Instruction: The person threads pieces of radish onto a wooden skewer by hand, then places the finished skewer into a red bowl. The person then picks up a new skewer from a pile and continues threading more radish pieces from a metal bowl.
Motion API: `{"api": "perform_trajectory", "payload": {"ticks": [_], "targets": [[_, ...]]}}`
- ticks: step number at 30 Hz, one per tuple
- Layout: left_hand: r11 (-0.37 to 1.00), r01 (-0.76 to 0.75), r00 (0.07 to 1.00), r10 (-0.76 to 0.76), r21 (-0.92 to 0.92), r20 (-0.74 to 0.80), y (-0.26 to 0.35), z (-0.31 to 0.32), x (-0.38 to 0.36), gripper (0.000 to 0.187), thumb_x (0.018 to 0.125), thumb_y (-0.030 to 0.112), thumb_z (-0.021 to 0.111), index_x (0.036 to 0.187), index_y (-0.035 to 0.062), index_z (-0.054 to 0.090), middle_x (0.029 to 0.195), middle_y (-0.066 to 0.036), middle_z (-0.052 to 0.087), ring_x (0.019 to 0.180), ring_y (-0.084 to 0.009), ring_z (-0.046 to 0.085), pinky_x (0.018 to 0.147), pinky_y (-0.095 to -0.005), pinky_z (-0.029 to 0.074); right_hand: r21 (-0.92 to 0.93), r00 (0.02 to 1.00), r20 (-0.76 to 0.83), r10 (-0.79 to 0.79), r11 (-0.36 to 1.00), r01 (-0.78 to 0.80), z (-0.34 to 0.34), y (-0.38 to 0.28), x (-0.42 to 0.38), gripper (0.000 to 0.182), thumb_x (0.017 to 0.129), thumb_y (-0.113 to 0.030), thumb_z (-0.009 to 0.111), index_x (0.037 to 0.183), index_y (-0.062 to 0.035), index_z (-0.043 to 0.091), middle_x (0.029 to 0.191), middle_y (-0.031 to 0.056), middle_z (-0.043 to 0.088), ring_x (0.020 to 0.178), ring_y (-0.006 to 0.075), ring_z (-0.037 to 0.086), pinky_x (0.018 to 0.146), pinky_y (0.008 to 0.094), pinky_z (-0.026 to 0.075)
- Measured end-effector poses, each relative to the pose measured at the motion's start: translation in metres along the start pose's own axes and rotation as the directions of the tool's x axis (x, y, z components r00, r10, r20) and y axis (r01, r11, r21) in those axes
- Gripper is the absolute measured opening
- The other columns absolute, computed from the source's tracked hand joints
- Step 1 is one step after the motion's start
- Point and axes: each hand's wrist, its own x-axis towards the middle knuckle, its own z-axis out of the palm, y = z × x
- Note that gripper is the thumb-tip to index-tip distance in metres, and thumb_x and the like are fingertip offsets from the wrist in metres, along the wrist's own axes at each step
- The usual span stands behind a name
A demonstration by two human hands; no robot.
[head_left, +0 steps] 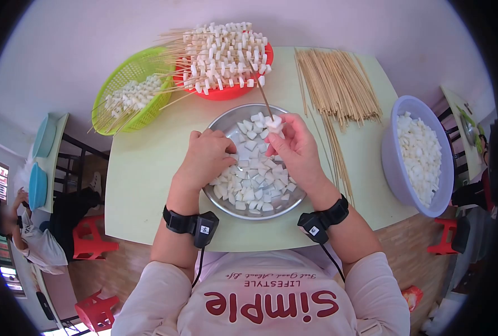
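Note:
My right hand [296, 147] holds a bamboo skewer [264, 99] with white cubes threaded on it, above the far rim of a metal bowl [226, 122] full of white cut pieces [254, 179]. My left hand [207, 158] reaches down into the bowl's left side, its fingers among the pieces; whether it grips one is hidden. Both wrists wear black bands with small devices.
A red tray [268, 56] piled with loaded skewers and a green basket [126, 73] with more stand at the back. Loose bamboo sticks [338, 84] lie at the back right. A lilac bowl [392, 151] of white pieces sits right. A person crouches at the far left by red stools.

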Motion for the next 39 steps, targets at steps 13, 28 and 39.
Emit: {"api": "perform_trajectory", "payload": {"ticks": [13, 28, 39], "targets": [[0.795, 0.025, 0.914, -0.264, -0.606, -0.308, -0.002, 0.010, 0.016, 0.012, 0.084, 0.004, 0.068, 0.095, 0.0014, 0.065, 0.086, -0.005, 0.067, 0.076, -0.0104, 0.060, 0.070, -0.0265, 0.049, -0.529, 0.988, 0.148, 0.042, 0.847, 0.044, 0.000, -0.006, -0.006, 0.040, 0.091, -0.013, 0.061, 0.130, -0.0105, 0.052, 0.071, 0.0102, 0.062, 0.058, 0.0149, 0.061, 0.054, 0.0303, 0.048], [0.290, -0.253, 0.740, -0.557, -0.923, -0.377, -0.009, 0.015, 0.026, 0.022, 0.093, 0.008, 0.061, 0.112, -0.0036, 0.058, 0.094, -0.009, 0.070, 0.086, -0.0129, 0.065, 0.081, -0.0241, 0.049, -0.692, 0.968, 0.248, 0.024, 0.704, 0.160, 0.005, -0.012, -0.010, 0.038, 0.093, -0.020, 0.058, 0.131, -0.0195, 0.057, 0.079, 0.0146, 0.067, 0.064, 0.0281, 0.065, 0.060, 0.0358, 0.051], [0.369, -0.259, 0.708, -0.556, -0.892, -0.436, -0.005, 0.017, 0.026, 0.017, 0.092, 0.001, 0.060, 0.108, -0.0056, 0.061, 0.097, -0.009, 0.068, 0.087, -0.0125, 0.065, 0.080, -0.0239, 0.052, -0.715, 0.968, 0.245, 0.051, 0.684, 0.145, 0.007, -0.014, -0.010, 0.036, 0.093, -0.020, 0.057, 0.129, -0.0199, 0.058, 0.078, 0.0140, 0.068, 0.065, 0.0293, 0.066, 0.059, 0.0369, 0.051]]}}
